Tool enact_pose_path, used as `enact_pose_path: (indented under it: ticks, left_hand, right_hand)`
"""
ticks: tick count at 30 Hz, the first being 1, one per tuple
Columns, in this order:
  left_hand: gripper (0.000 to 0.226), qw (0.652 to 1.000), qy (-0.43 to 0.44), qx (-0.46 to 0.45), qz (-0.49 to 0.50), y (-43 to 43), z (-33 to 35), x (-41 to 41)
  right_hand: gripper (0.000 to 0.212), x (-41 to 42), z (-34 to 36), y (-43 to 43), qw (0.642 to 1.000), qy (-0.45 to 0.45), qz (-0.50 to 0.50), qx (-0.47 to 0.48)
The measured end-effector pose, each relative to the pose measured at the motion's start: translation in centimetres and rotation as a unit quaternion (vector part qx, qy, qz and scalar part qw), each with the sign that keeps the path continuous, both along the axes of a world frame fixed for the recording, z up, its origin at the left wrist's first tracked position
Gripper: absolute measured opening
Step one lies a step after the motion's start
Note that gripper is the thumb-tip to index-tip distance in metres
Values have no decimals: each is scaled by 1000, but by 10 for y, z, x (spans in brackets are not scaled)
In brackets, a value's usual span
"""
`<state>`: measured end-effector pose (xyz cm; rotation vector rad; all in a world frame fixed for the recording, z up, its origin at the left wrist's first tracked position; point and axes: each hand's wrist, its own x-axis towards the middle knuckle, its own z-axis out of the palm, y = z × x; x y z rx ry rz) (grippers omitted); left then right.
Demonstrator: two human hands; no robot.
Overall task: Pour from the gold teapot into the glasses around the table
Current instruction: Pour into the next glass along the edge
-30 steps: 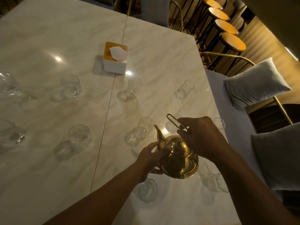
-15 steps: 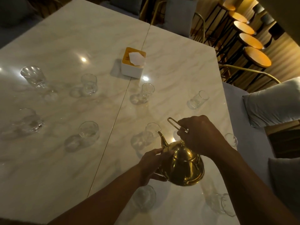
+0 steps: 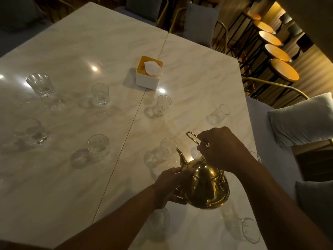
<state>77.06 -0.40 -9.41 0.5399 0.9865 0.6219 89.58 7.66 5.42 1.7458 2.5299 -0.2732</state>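
The gold teapot (image 3: 205,184) hangs above the near right part of the marble table (image 3: 72,177). My right hand (image 3: 221,148) grips its wire handle from above. My left hand (image 3: 171,186) is pressed against the pot's left side below the spout. The spout points toward a clear glass (image 3: 166,147) just ahead of it. Several more clear glasses stand around, among them one (image 3: 98,146) to the left, one (image 3: 219,114) farther right and one (image 3: 249,230) near the front edge. A glass (image 3: 159,220) sits partly under my left wrist.
A white and orange tissue box (image 3: 148,73) stands at the table's middle back. Grey cushions (image 3: 301,120) lie on a bench along the right side. Round wooden stools (image 3: 283,69) line the far right. A seam (image 3: 137,114) joins two tabletops.
The view has shifted so the table and glasses slide rightward in frame. The teapot stays held in both hands, slightly lower and nearer the glass ahead.
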Motion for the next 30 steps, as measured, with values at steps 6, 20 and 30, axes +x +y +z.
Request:
enact_pose_path:
  ticks: [6, 20, 30]
  left_hand:
    - [58, 1000, -4, 0, -3, -2, 6, 2]
    - [47, 1000, 0, -15, -3, -3, 15, 5]
    - [43, 1000, -12, -12, -2, -6, 19, 4]
  right_hand:
    - [35, 3, 4, 0, 1000, -2, 6, 5]
    - [35, 5, 7, -1, 1000, -4, -6, 13]
    - [33, 5, 9, -2, 1000, -8, -14, 18]
